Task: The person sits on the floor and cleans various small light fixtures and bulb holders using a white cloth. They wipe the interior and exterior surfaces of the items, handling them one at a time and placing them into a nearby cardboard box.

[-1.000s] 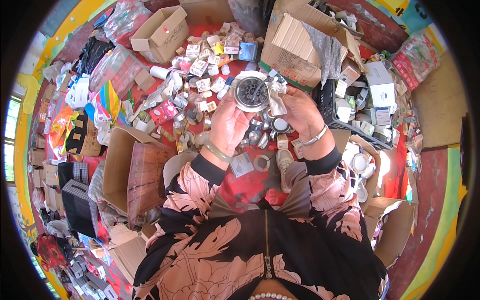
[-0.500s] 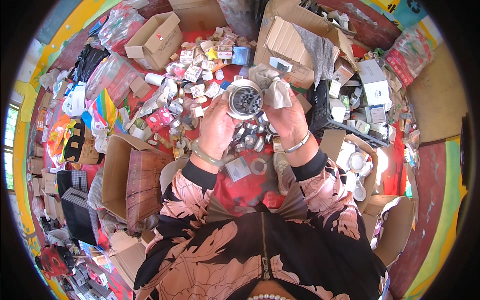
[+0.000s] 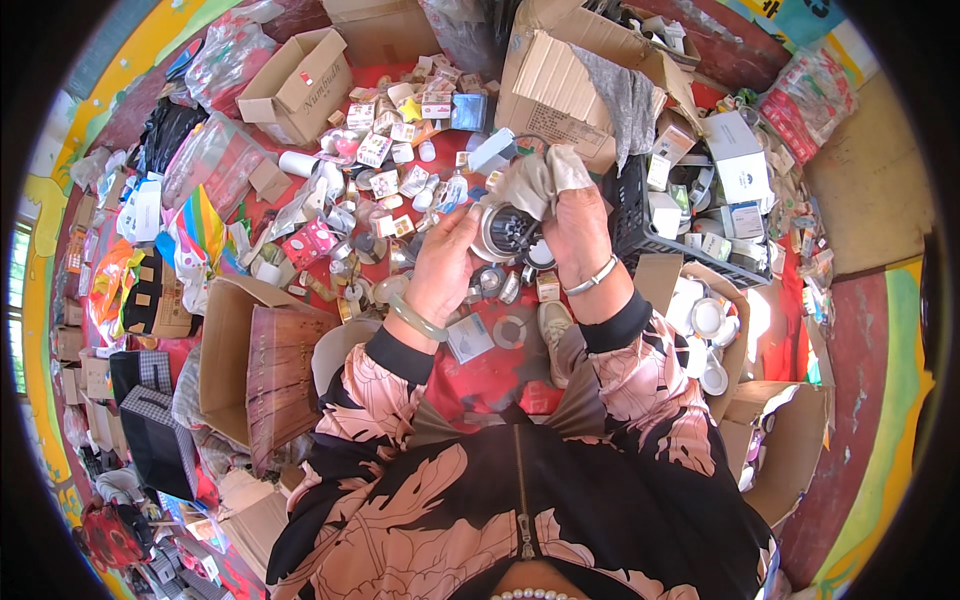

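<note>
My left hand, with a pale bangle at its wrist, is closed round the edge of a round light fitting. The fitting has a silvery rim and black ribs, and it is tilted, with a dark cable at its right side. In my right hand is a crumpled beige cloth, bunched over the fitting's upper edge. Part of my right fingers is hidden behind the cloth. Below my hands on the red floor lie a small white box and a pale ring.
Small boxes and metal fittings spread over the red floor ahead. A black crate full of goods stands right, beside a carton of white round pieces. An open carton stands left; a large torn carton stands at the back.
The fitting has tipped so its black ribs show from the side, and it sits slightly lower. My right hand has brought the cloth over its upper edge.
</note>
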### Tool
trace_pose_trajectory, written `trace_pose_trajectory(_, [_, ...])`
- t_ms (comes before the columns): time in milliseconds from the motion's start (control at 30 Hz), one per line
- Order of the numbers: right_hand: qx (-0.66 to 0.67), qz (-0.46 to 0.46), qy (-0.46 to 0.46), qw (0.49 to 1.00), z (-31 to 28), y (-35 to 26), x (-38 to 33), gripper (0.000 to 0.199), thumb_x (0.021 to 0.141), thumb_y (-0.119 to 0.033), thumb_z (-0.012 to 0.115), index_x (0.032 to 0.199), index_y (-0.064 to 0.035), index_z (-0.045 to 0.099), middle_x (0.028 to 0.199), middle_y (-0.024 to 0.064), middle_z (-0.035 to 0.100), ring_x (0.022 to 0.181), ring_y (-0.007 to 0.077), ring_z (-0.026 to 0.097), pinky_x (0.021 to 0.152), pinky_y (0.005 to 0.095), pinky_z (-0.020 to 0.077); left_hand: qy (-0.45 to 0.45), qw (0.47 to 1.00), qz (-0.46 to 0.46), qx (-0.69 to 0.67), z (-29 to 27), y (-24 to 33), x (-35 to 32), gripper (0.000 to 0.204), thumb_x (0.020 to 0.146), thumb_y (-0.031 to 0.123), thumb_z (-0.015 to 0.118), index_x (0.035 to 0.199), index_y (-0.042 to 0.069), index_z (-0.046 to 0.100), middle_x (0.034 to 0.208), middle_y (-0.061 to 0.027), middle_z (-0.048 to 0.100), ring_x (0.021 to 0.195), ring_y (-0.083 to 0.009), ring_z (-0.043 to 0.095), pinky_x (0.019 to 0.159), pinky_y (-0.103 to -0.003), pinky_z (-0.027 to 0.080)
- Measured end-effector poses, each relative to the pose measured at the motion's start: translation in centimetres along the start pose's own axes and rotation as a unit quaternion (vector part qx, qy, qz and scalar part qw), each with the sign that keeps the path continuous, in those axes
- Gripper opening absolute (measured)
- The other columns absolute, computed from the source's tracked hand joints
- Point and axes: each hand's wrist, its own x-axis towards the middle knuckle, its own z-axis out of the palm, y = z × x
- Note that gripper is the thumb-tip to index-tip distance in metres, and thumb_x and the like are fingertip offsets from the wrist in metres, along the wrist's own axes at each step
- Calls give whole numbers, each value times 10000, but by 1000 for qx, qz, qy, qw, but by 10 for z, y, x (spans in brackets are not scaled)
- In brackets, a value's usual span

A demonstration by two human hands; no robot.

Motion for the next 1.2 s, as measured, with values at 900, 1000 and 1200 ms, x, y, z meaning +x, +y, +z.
trace_pose_trajectory(900, [-46,-25,98,994,14,-5,-6,126,843,-110,584,944,-35,574,802,34,616,698,147,599,662,269,495,-8,998,-35,-42,0,-1,-2,247,923,172,456,1060,-26,511,981,-90,597,862,-174,608,770,-319,512])
trace_pose_trajectory(1000, [-37,5,78,996,0,-2,-2,138,865,-154,561,948,-44,562,850,43,605,741,152,595,671,282,489,9,999,-45,-22,-4,-4,1,250,925,167,446,1067,-30,505,976,-91,594,867,-179,607,772,-325,515])
trace_pose_trajectory(1200, [6,114,-16,993,7,-25,-2,389,806,90,478,1190,30,482,991,82,605,877,169,591,818,299,474,13,997,-31,-71,-10,7,6,232,913,138,418,1063,-22,495,960,-101,594,871,-201,611,783,-357,517])
